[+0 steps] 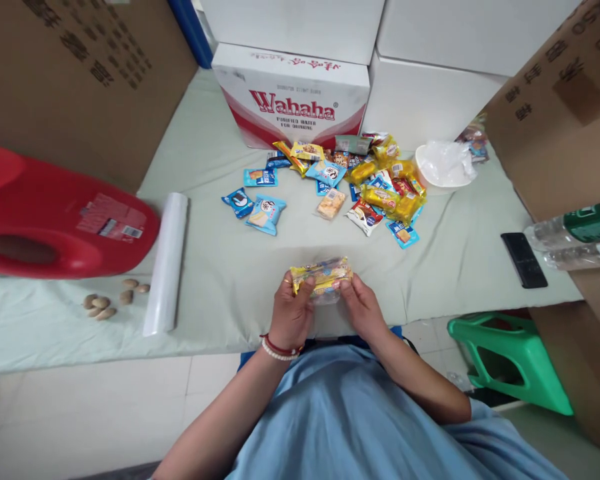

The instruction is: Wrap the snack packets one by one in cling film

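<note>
A: Which thing is the largest here?
B: It is the bench (230, 280), covered with pale green cloth. At its back stands a white and red cardboard box (300, 100) with "Wahaha" printed on it.
A: And after this?
B: At the left is a big red plastic container (65, 207). A colourful pile of small wrapped snacks (365, 172) lies before the box, and a whitish plastic roll (166, 267) lies near the container.
A: How are the hands?
B: The left hand (293, 307) and the right hand (364, 307) both grip one yellow, partly transparent packet (323, 275), over the bench's front part.
A: The smallest?
B: Brown oval pieces (100, 303), left of the roll.
</note>
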`<state>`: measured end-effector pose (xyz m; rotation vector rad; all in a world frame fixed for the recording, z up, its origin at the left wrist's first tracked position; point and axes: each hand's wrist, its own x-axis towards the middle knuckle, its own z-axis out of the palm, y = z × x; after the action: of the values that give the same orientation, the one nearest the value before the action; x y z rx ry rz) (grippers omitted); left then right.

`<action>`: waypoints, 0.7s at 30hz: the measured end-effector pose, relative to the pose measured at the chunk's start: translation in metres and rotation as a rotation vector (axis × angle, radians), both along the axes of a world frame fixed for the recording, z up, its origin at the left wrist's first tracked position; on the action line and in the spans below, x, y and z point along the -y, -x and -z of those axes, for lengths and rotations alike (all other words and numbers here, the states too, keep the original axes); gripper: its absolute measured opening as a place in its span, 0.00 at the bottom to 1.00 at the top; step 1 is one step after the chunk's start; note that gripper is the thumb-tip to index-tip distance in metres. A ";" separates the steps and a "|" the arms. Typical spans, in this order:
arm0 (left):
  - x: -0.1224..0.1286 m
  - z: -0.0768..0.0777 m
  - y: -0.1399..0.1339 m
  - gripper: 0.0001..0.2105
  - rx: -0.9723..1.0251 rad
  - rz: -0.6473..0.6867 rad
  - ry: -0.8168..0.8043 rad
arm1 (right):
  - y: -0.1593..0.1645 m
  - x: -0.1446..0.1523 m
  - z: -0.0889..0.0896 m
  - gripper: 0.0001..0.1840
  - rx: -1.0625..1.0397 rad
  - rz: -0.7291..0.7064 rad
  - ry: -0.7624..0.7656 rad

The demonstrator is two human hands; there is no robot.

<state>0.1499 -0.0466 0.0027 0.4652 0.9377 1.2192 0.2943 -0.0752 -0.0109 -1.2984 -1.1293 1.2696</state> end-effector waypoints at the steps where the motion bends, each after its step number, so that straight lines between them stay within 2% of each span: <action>1: 0.001 0.000 -0.002 0.21 0.047 0.003 0.007 | 0.006 -0.001 -0.001 0.26 -0.128 0.009 0.038; 3: 0.002 0.003 -0.005 0.21 0.133 -0.025 0.031 | 0.018 -0.004 -0.003 0.26 -0.332 0.059 0.073; 5: 0.001 0.007 -0.010 0.20 0.178 -0.063 0.039 | 0.028 -0.006 -0.005 0.27 -0.450 0.096 0.080; 11: 0.003 0.011 -0.027 0.25 0.130 -0.020 -0.011 | 0.052 -0.011 0.005 0.32 -0.517 0.162 0.103; 13: 0.006 0.010 -0.026 0.25 0.095 0.031 -0.018 | 0.047 -0.016 0.006 0.30 -0.562 0.206 0.138; 16: 0.010 0.014 -0.013 0.24 -0.010 0.136 0.033 | 0.022 -0.024 0.004 0.27 -0.621 0.194 0.208; 19: 0.009 0.020 0.000 0.25 -0.093 0.115 0.114 | -0.008 -0.025 0.003 0.24 -0.633 0.127 0.246; 21: 0.006 0.020 0.002 0.27 -0.077 0.111 0.124 | -0.021 -0.022 0.004 0.25 -0.607 0.024 0.286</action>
<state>0.1481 -0.0521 -0.0174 0.4619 1.0331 1.0425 0.3154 -0.0532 -0.0144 -1.0067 -0.5133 1.6984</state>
